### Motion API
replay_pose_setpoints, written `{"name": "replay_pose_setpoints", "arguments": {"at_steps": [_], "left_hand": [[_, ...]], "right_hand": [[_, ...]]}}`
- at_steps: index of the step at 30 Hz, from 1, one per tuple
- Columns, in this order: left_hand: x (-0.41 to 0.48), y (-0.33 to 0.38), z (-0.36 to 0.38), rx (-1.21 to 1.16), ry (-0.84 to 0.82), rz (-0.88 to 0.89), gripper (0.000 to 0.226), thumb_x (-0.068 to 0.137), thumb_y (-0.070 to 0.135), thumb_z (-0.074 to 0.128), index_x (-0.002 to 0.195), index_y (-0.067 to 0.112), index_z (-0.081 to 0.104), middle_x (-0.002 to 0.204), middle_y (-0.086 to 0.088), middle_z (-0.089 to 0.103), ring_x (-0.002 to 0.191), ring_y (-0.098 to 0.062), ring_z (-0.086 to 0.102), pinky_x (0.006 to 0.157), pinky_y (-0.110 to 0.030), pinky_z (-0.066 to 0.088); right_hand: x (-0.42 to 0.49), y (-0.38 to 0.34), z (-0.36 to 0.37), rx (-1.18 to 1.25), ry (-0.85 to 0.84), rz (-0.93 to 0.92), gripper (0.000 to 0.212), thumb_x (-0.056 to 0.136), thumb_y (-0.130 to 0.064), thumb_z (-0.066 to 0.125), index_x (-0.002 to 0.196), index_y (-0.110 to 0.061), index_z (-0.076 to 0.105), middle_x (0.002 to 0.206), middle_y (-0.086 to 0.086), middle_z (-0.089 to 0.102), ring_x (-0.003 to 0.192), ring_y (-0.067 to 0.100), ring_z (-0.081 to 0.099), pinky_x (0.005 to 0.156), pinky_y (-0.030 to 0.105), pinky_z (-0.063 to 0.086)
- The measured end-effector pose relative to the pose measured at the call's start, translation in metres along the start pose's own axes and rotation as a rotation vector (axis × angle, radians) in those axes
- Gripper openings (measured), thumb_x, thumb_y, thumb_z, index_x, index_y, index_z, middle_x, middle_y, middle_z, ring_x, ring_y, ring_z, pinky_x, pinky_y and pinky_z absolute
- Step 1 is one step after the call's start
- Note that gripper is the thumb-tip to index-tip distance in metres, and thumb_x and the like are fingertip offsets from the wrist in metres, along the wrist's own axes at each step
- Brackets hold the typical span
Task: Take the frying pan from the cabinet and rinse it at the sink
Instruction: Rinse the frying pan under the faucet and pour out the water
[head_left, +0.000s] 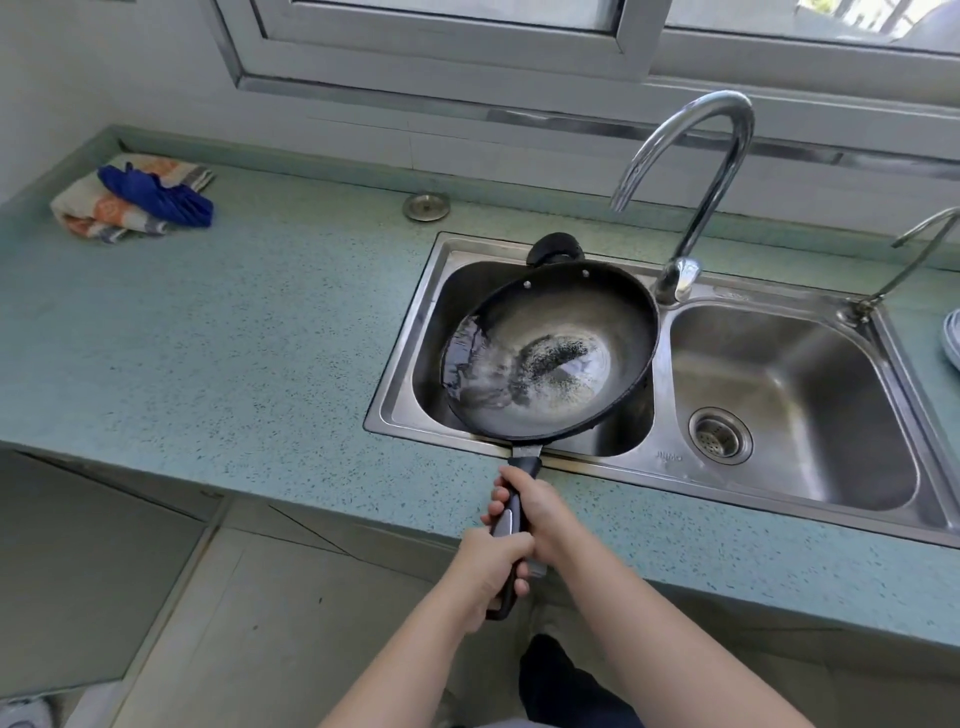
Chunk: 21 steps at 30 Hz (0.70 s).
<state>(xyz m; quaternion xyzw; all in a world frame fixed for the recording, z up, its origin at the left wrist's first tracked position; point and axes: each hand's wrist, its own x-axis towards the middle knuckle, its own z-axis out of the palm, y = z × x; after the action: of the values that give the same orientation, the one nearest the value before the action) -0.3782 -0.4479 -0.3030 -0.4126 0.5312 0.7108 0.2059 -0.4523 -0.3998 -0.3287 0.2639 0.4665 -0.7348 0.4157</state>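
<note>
Holding the frying pan (550, 353) over the sink (779, 483) L basin w/ both hands: left hand (491, 571) wrapped tight round the handle end, right hand (537, 512) clenched just ahead of it. Pan tilted, water pooled inside. Faucet (691, 171) behind; cloth (132, 197) far L on table (208, 322).

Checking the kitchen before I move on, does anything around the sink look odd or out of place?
Only the sink strainer, lying on the counter behind the left basin rather than in a drain.
</note>
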Motion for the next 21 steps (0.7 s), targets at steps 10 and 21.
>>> {"name": "replay_pose_setpoints", "arguments": {"at_steps": [10,21], "left_hand": [[-0.003,-0.001,0.022,0.369,0.237,0.141,0.007,0.078,0.008,0.055,0.085,0.009,0.054,0.056,-0.003,0.058,0.034,-0.013,0.055,0.037,-0.019,0.043],[0.003,0.002,0.005,0.682,0.333,0.198,0.026,0.08,0.021,0.054,0.098,0.004,0.06,0.093,-0.013,0.07,0.082,-0.033,0.069,0.07,-0.033,0.057]], "right_hand": [[-0.001,-0.018,-0.001,-0.226,-0.007,0.152,0.035,0.093,-0.017,0.053,0.06,-0.012,0.044,0.03,-0.007,0.045,0.025,0.006,0.046,0.041,0.02,0.052],[0.004,-0.013,0.018,-0.135,-0.076,0.194,0.037,0.095,-0.02,0.05,0.06,-0.015,0.038,0.025,-0.008,0.033,0.021,0.005,0.033,0.038,0.017,0.047]]}}
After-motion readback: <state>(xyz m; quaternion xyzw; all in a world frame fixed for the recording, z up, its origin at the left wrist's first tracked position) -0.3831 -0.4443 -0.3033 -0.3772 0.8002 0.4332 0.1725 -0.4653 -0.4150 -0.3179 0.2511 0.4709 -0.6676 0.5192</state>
